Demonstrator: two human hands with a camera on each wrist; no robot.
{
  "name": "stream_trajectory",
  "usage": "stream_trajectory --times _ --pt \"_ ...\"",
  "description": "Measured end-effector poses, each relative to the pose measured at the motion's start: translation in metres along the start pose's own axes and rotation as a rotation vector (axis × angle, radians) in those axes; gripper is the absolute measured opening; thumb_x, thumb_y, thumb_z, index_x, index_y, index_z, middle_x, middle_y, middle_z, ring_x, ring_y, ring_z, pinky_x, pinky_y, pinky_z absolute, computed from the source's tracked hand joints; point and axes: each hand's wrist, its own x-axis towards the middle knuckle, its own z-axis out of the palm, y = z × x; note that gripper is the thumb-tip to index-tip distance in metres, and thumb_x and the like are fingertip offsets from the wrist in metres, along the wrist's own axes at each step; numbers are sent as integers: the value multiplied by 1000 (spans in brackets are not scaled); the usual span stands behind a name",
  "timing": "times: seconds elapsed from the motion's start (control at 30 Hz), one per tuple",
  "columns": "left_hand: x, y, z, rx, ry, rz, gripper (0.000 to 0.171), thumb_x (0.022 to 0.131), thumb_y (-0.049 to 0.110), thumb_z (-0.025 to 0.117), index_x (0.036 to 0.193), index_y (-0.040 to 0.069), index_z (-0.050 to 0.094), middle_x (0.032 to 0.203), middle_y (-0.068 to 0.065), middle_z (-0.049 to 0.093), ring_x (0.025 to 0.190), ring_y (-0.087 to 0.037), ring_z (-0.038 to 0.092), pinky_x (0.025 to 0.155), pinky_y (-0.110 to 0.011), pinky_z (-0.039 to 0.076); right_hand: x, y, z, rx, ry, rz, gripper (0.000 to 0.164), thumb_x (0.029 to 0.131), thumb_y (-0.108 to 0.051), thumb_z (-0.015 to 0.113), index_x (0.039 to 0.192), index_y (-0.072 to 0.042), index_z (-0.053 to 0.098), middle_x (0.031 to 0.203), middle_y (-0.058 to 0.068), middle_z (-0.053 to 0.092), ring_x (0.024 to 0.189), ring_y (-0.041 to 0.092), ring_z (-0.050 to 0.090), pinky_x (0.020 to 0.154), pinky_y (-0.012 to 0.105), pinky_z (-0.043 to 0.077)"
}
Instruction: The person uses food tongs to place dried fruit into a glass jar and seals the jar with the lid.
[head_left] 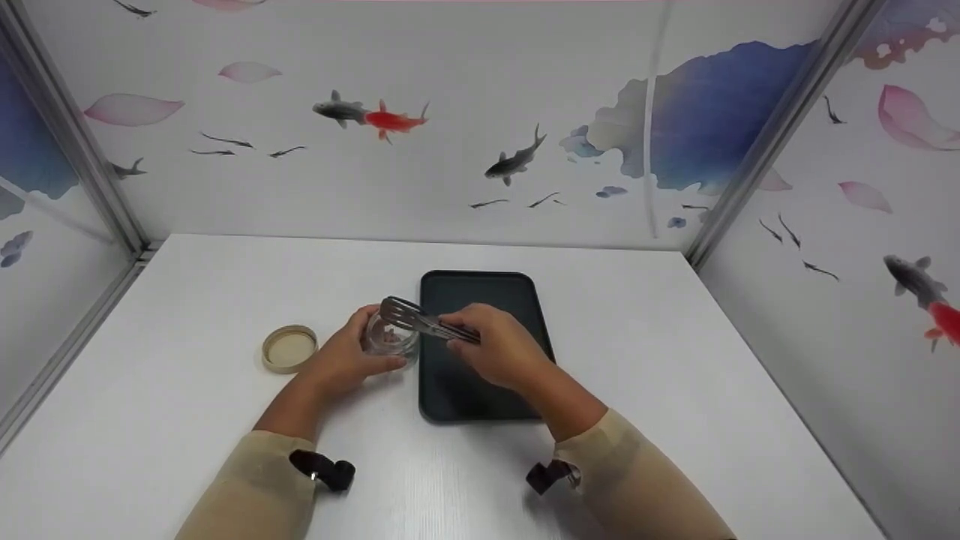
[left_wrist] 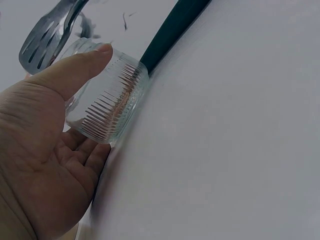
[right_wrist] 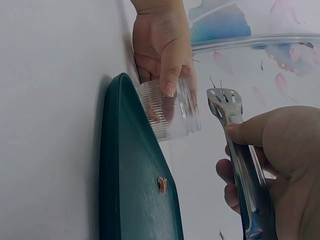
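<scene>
My left hand (head_left: 337, 364) holds a clear ribbed glass jar (left_wrist: 112, 95) around its side, thumb in front and fingers behind. Small brownish pieces lie low inside the jar. My right hand (head_left: 504, 351) grips metal tongs (right_wrist: 246, 170) with slotted ends. In the head view the slotted ends overlap the jar's mouth; from the right wrist they show apart from the rim, with nothing visible between them. Beside the jar, a dark green tray (head_left: 480, 394) lies partly under my right hand and forearm. A small reddish-brown piece (right_wrist: 162, 185) rests on it.
A round tan lid (head_left: 289, 349) lies on the white table (head_left: 187, 420), left of my left hand. Panels printed with fish and petals (head_left: 450, 67) stand behind the table and at both sides, joined by metal posts (head_left: 780, 135).
</scene>
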Motion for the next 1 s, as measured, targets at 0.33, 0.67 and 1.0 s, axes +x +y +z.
stream_trajectory --times 0.33,0.67,1.0 --pt "0 1 1 -11 0 14 99 84 46 91 163 35 32 168 -8 45 159 -35 38 128 -60 30 0 1 2 10 -7 36 52 100 -33 77 150 -27 64 133 -5 68 108 13 65 95 41 57" --pt "0 3 0 10 -9 -11 101 85 48 90 165 36 29 170 -8 42 160 -36 37 129 -61 29 4 10 -2 16 10 65 66 97 -37 80 157 -26 55 144 1 63 110 20 65 94 42 56" --pt "0 1 0 5 -2 11 100 84 49 91 163 35 31 168 -9 45 158 -34 39 129 -59 31 8 29 -14 39 36 126 65 98 -38 78 158 -25 55 147 0 61 111 20 62 95 42 54"
